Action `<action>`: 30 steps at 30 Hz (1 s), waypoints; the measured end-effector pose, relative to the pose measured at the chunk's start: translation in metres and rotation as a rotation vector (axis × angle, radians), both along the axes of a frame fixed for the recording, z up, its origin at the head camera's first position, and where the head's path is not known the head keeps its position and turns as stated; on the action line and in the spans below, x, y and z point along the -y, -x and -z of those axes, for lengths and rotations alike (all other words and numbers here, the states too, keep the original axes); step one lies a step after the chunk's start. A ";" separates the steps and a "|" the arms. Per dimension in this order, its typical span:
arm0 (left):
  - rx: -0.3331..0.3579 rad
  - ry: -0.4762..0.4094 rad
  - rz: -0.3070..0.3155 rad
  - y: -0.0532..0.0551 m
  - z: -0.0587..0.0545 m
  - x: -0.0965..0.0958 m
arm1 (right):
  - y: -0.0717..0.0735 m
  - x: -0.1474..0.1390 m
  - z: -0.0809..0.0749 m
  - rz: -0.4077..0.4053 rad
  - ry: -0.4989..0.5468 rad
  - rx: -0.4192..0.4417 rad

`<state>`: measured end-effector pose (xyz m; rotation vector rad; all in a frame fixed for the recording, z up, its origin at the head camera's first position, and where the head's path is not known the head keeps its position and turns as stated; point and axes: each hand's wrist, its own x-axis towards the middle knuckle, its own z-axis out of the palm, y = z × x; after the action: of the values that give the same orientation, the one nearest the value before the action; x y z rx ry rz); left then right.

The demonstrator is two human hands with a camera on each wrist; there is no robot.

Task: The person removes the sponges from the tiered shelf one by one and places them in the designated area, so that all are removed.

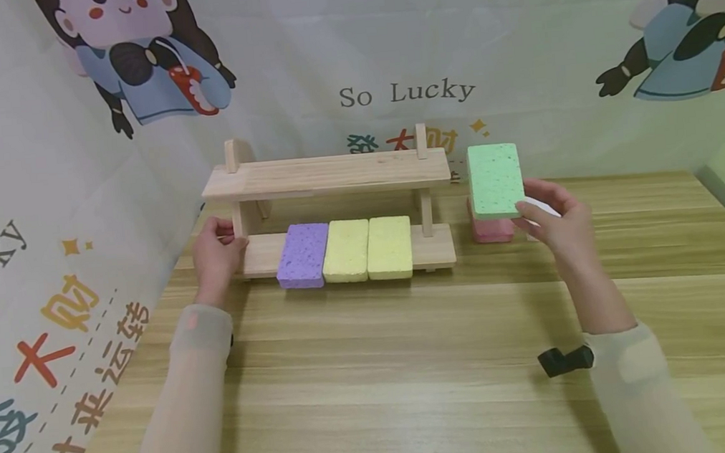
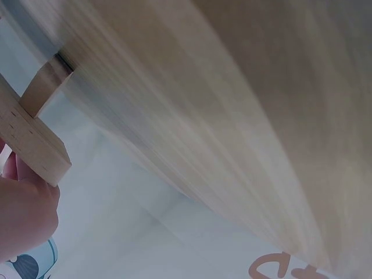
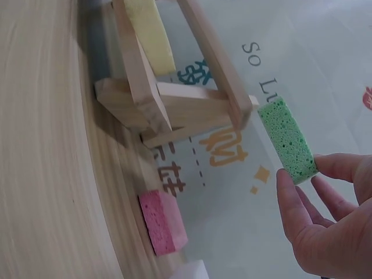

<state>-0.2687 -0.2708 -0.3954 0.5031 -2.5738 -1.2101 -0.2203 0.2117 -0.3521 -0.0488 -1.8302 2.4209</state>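
Note:
A green sponge (image 1: pixel 495 180) is pinched at its lower right corner by my right hand (image 1: pixel 562 220), held up beside the right end of a two-tier wooden rack (image 1: pixel 325 173). The right wrist view shows the sponge (image 3: pixel 288 139) between thumb and fingertips. My left hand (image 1: pixel 216 257) grips the left end of the rack's lower shelf; in the left wrist view its fingers hold a wooden piece (image 2: pixel 35 139). On that shelf a purple sponge (image 1: pixel 303 255) and two yellow sponges, one in the middle (image 1: pixel 346 250) and one at right (image 1: pixel 389 247), lean side by side.
Behind the raised green sponge a pink sponge (image 1: pixel 494 230) stands on the wooden table (image 1: pixel 375 369). A white object (image 1: pixel 538 207) lies partly hidden behind my right hand. A printed cloth (image 1: pixel 403 28) hangs at the back and left.

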 end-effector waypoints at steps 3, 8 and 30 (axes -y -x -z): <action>0.000 -0.002 -0.001 0.000 -0.001 -0.001 | 0.000 -0.009 0.000 0.011 0.026 -0.024; 0.002 0.002 -0.005 -0.001 -0.002 -0.002 | -0.001 -0.023 -0.001 0.033 0.049 -0.032; -0.011 0.004 -0.013 -0.001 -0.001 0.000 | -0.006 -0.078 -0.002 0.145 0.123 0.010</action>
<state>-0.2678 -0.2705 -0.3946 0.5101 -2.5595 -1.1996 -0.2139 0.2901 -0.3501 -0.1971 -1.6182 2.4319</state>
